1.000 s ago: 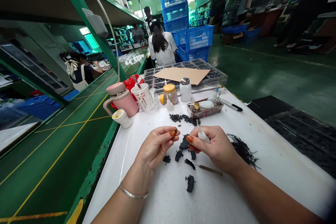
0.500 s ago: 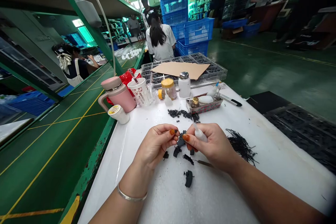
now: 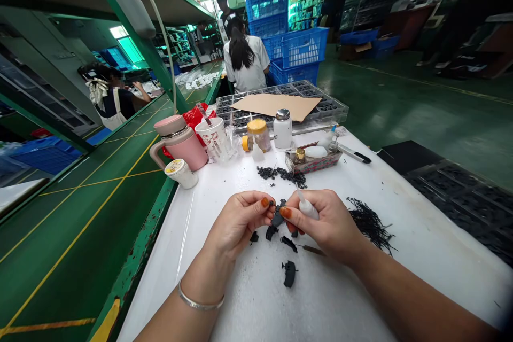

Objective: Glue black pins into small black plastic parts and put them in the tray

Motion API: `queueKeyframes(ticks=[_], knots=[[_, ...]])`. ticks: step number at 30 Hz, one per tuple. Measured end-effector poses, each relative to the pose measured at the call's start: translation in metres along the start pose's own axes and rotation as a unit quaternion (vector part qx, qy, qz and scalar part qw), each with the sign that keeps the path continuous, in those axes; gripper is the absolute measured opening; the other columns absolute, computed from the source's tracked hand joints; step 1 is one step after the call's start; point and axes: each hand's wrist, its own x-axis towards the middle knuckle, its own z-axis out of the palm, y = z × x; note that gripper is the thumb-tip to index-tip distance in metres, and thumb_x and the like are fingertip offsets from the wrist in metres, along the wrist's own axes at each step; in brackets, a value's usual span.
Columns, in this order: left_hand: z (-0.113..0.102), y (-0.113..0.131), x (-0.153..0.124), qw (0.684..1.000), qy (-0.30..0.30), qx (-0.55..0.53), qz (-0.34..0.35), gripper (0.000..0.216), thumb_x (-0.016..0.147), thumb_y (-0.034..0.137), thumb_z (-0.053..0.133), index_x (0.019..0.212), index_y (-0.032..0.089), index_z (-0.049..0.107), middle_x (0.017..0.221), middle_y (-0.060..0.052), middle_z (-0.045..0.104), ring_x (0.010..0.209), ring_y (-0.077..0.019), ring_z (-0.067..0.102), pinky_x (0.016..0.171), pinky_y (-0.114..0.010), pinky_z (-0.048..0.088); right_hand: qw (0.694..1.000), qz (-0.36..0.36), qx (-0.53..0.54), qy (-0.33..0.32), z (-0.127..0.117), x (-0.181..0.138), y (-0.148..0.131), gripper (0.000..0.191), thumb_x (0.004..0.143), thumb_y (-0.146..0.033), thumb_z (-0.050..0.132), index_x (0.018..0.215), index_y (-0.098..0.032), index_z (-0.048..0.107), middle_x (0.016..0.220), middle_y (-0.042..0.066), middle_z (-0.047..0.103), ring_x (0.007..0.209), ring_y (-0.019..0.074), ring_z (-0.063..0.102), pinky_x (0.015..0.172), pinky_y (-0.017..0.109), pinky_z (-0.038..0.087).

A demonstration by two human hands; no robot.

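My left hand (image 3: 239,222) is closed in a pinch on a tiny black part at its fingertips. My right hand (image 3: 326,223) is closed round a small white squeeze bottle (image 3: 307,207) with its nozzle pointing up, and its thumb and forefinger pinch a black plastic piece (image 3: 277,217). The two hands meet over the white table (image 3: 248,299). Several black plastic pieces (image 3: 289,273) lie just below the hands. A thin brown stick (image 3: 311,249) lies under my right hand.
A pile of small black parts (image 3: 280,175) and a heap of black strands (image 3: 368,222) flank the hands. Behind stand a pink mug (image 3: 180,143), a white cup (image 3: 214,138), jars, a small tray (image 3: 312,160) and a parts tray under cardboard (image 3: 276,105). People work beyond, beside blue crates (image 3: 288,37).
Both hands have stayed together over the black pieces, with the fingertips shifting slightly closer. The view has tilted down a little.
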Motion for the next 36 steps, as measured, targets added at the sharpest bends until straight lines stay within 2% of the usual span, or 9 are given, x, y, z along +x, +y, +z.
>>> queueKeyframes(ticks=[13, 36], knots=[[-0.0011, -0.0005, 0.0003, 1.000, -0.002, 0.009, -0.007, 0.027, 0.062, 0.028, 0.085, 0.074, 0.009, 0.070, 0.066, -0.006, 0.063, 0.056, -0.0071, 0.055, 0.054, -0.013, 0.046, 1.000, 0.013, 0.017, -0.007, -0.0001, 0.0006, 0.0001, 0.039, 0.086, -0.046, 0.057, 0.061, -0.016, 0.060, 0.055, 0.001, 0.059, 0.051, 0.0115, 0.050, 0.051, 0.024, 0.039], [-0.0019, 0.0011, 0.0002, 1.000, 0.007, 0.019, 0.007, 0.021, 0.062, 0.021, 0.085, 0.075, 0.010, 0.072, 0.069, -0.005, 0.064, 0.058, -0.0075, 0.058, 0.055, -0.013, 0.050, 0.998, 0.033, 0.054, -0.016, 0.0010, 0.0002, -0.0020, 0.039, 0.083, -0.047, 0.062, 0.060, -0.015, 0.059, 0.054, 0.001, 0.058, 0.050, 0.0110, 0.049, 0.050, 0.024, 0.037]])
